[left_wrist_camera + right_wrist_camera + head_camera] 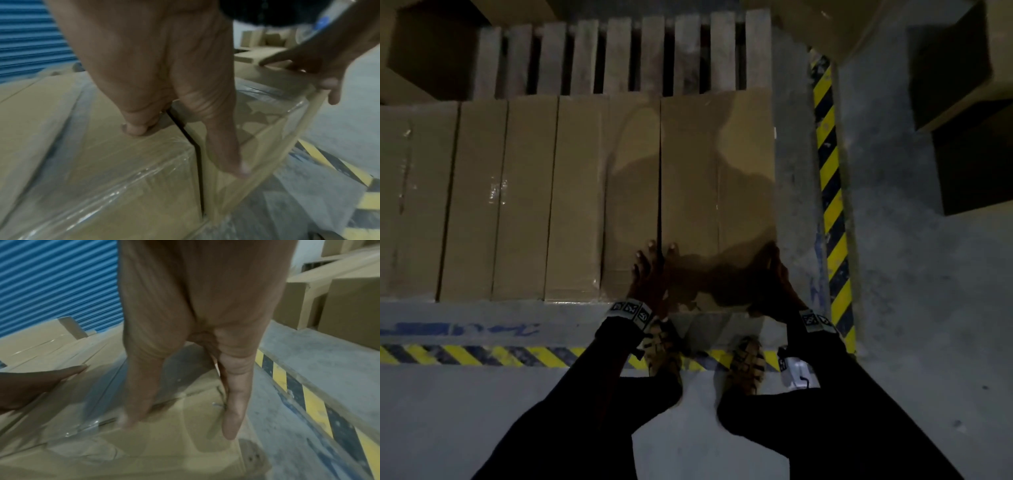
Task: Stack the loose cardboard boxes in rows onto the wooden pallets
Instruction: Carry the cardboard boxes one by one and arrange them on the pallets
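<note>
A row of several taped cardboard boxes (527, 198) lies on the wooden pallet (619, 58). The rightmost box (717, 178) sits flush at the row's end, with a thin dark gap to its neighbour. My left hand (652, 270) rests across that gap at the near end, fingers (137, 128) fairly straight on the box tops. My right hand (777, 274) presses the same box's near right edge. Its thumb (133, 410) lies on top and a straight finger (234, 418) runs down the side. The box's underside is hidden.
Bare pallet slats show behind the row. Loose boxes stand on the floor at the right (962, 85) and back left (424, 51). Yellow-black floor tape (832, 192) runs along the pallet's right and near sides. My feet (664, 346) are at the near tape. A blue shutter (30, 40) is behind.
</note>
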Demonstrator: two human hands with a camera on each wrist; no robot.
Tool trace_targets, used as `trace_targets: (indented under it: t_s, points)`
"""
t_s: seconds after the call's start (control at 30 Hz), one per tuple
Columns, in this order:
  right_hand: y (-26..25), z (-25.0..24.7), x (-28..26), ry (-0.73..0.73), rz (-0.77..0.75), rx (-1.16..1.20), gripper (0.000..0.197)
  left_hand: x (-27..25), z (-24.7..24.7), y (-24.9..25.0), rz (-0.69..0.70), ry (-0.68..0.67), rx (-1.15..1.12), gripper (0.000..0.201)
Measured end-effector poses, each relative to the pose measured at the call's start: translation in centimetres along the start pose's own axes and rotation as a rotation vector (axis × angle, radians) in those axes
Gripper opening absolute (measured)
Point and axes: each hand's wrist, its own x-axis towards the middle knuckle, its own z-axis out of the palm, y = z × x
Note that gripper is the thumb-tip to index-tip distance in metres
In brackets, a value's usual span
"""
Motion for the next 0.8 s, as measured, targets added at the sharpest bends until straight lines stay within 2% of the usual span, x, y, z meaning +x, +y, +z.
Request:
trace_targets:
  t_s: [0.03, 0.07, 0.13, 0.2, 0.3, 0.37, 0.43, 0.53, 0.6, 0.67, 0.73, 0.8]
  points:
    - [0.2, 0.2, -0.2, -0.021, 0.02, 0.016, 0.109, -0.2, -0.3, 0.0, 0.01, 0.014, -0.001, 0.135]
    - [-0.4, 0.7, -0.9, -0.037, 0.027, 0.043, 0.112, -0.1, -0.3, -0.2, 0.012, 0.038, -0.023, 0.129]
    - [-1.0, 1.2, -2.3, 0.007, -0.035, -0.052, 0.088, -0.3, -0.4, -0.8, 0.044, 0.048, -0.068, 0.124]
    - [-1.0, 1.4, -2.4, 0.063, -0.068, -0.103, 0.085, -0.5, -0.6, -1.2, 0.069, 0.022, -0.106, 0.126]
    - [-1.0, 1.3, -1.6, 0.142, -0.082, -0.234, 0.101, -0.3, -0.7, -1.6, 0.066, 0.01, -0.149, 0.121]
    - [-0.4, 1.2, -0.6, 0.147, -0.126, -0.351, 0.102, -0.3, -0.7, -1.5, 0.054, 0.023, -0.145, 0.111]
    - [-1.6, 1.7, -1.2, 0.188, -0.098, -0.395, 0.102, -0.4, -0.9, -1.4, 0.037, 0.001, -0.131, 0.11]
    - [-0.6, 1.6, -0.6, 0.225, -0.066, -0.513, 0.119, -0.5, -1.0, -1.2, 0.049, -0.011, -0.055, 0.114]
    - [-0.2, 1.6, -0.7, 0.226, -0.069, -0.55, 0.125, -0.6, -0.6, -1.1, 0.055, -0.012, -0.009, 0.103]
    - [-0.6, 2.1, -1.4, 0.233, -0.071, -0.474, 0.12, -0.8, 0.1, -1.3, 0.086, 0.029, 0.005, 0.087]
    - [0.6, 1.6, -0.1, 0.231, -0.058, -0.381, 0.11, -1.0, 0.5, -1.7, 0.132, 0.073, 0.034, 0.082]
    - [2.1, 0.7, 1.5, 0.217, -0.06, -0.323, 0.111, -1.2, 0.7, -2.0, 0.194, 0.135, 0.035, 0.079]
